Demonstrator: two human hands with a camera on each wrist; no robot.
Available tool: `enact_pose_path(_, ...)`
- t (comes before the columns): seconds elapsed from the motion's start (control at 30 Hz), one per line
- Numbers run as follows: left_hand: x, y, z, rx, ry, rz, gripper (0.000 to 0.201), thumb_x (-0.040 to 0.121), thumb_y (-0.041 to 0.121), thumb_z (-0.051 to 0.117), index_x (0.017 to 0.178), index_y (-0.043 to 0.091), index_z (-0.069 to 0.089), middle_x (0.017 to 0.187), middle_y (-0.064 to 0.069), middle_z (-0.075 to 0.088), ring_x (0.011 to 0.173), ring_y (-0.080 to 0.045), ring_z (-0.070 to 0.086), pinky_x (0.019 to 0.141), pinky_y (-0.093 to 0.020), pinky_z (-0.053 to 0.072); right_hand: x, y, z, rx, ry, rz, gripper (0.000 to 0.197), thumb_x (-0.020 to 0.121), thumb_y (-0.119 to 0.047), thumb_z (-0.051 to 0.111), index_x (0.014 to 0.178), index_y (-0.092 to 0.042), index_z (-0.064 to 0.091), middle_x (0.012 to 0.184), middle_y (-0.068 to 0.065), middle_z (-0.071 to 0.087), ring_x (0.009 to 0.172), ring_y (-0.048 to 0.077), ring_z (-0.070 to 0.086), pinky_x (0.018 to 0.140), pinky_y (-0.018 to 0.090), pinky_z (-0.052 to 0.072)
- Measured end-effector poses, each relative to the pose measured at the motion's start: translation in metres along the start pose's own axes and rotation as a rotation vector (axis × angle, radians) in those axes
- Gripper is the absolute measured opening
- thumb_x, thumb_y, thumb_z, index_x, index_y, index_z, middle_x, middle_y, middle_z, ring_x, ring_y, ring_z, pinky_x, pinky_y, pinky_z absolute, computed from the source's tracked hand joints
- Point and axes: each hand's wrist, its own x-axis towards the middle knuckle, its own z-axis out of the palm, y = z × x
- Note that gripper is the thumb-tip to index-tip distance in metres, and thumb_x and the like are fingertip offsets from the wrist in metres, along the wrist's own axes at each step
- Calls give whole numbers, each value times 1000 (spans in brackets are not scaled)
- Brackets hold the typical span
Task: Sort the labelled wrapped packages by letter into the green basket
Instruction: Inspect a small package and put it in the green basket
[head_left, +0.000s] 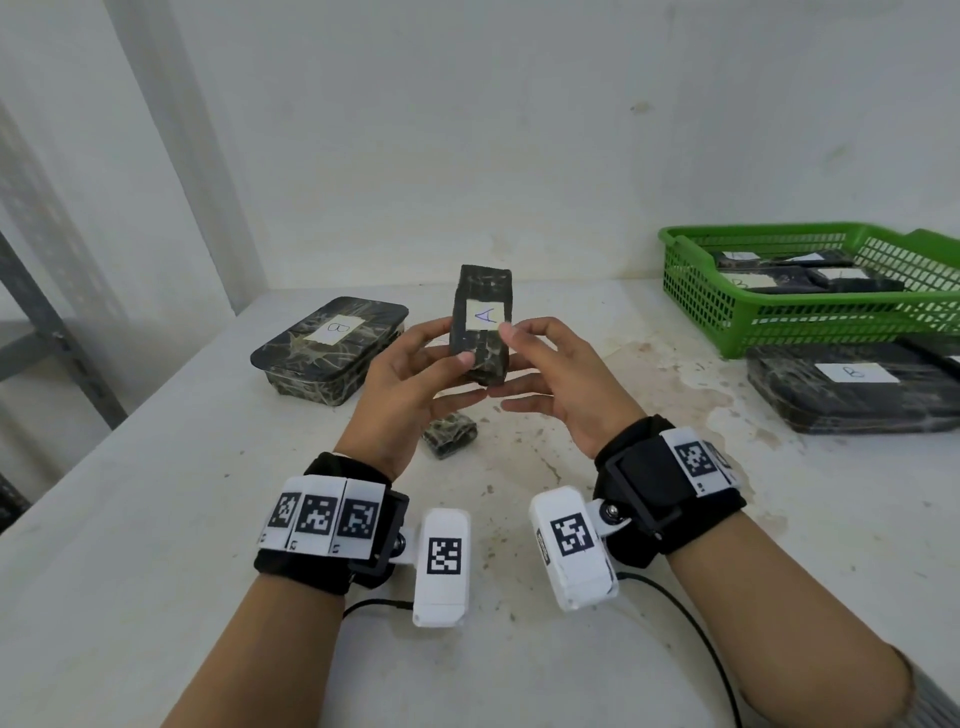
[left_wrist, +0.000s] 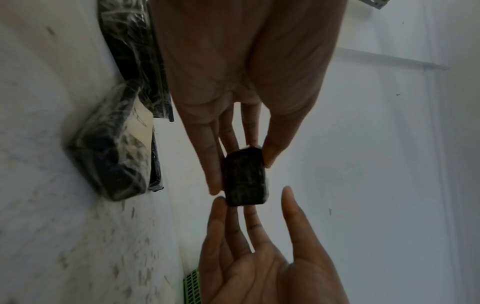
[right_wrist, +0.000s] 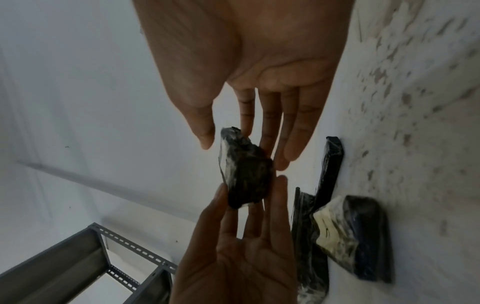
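Package A (head_left: 483, 325): upright above the middle of the worktop (head_left: 156, 519), its label facing me.
Left hand (head_left: 410, 387): grasping the package's lower part, thumb on the front, fingers behind.
Right hand (head_left: 558, 374): fingers nearly straight; thumb tip at the label's edge, fingertips by the package's right side. I cannot tell whether it bears any weight.
Green basket (head_left: 779, 312): at 2 o'clock on the worktop, well apart from my hands.
Done: the basket holds several dark labelled packages; their letters are too small to read for sure.
Left: package A in my hands; a large B tray (head_left: 332, 348) at 10 o'clock; another B tray (head_left: 852, 387) at 3 o'clock, in front of the basket; a small wrapped bundle (head_left: 449, 434) under my hands, no label visible. I judge the sorting roughly midway.
Head view only: the letters and the basket's contents.
Left wrist view only: the package's unlabelled end, pinched between my thumb and fingers.
Right wrist view only: a grey metal rack (right_wrist: 91, 267) beyond the worktop edge.
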Motion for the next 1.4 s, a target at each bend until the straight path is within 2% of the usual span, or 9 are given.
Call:
enact_pose_path(0.2,0,1,5,106,-22,-89,30,98,1,47,109,17,70,85,-3,69,70,-15,62,59,-21,53,9,-3,-15,44,136,-71,38,92,-31,66,124,-23,48,97,7,69,75,16,68,65,26,55)
enact_pose_path(0.37,0,3,15,117,-40,-117,29,99,4,47,106,14,73,90,-6,67,72,-13,58,63,-25,48,8,-16,-35,80,124,-91,4,91,-13,68,95,-12,68,86,6,67,76,17,64,68,28,56)
enact_pose_path(0.47,7,13,26,110,2,-99,20,98,6,53,102,11,71,77,-4,66,69,-12,61,69,-28,50,2,-27,-58,46,127,-78,7,91,-11,67,94,-7,71,86,4,70,73,13,66,70,24,56)
enact_pose_path(0.67,35,35,85,153,-75,-64,10,94,10,60,99,7,68,79,-4,69,66,-16,61,54,-17,48,-15,-70,-122,12,130,-29,8,89,-6,66,92,-7,73,79,5,74,67,14,69,74,26,61)
enact_pose_path(0.83,63,25,155,102,-162,-177,21,98,25,57,107,7,66,89,-7,68,67,-16,63,54,-20,49,-13,-109,-186,-93,307,-15,10,86,-7,71,95,-6,74,78,3,74,63,12,69,63,22,60)
enact_pose_path(0.97,88,2,195,87,-144,-279,28,98,30,59,114,8,62,107,-16,68,82,-24,72,61,-25,58,-1,-127,-238,-170,435,37,16,85,-11,73,100,-6,73,88,5,73,72,15,68,74,28,59)
enact_pose_path(1.23,142,-53,248,114,-55,-400,47,97,30,60,141,22,45,129,-14,49,113,-38,58,70,-36,59,56,-137,-316,-364,608,156,5,88,-3,70,85,-6,68,89,9,68,69,16,64,58,26,57)
enact_pose_path(1.3,154,-64,256,110,-71,-411,52,97,32,61,145,26,41,130,-12,50,113,-38,57,72,-37,59,76,-135,-327,-407,626,217,7,88,-1,69,83,-6,68,91,12,68,68,16,64,55,27,57)
enact_pose_path(1.4,169,-76,260,83,-97,-388,55,97,28,62,147,28,38,113,-5,57,111,-38,58,73,-38,60,100,-129,-335,-450,584,307,17,89,-2,68,105,2,68,86,11,68,68,18,64,49,24,57)
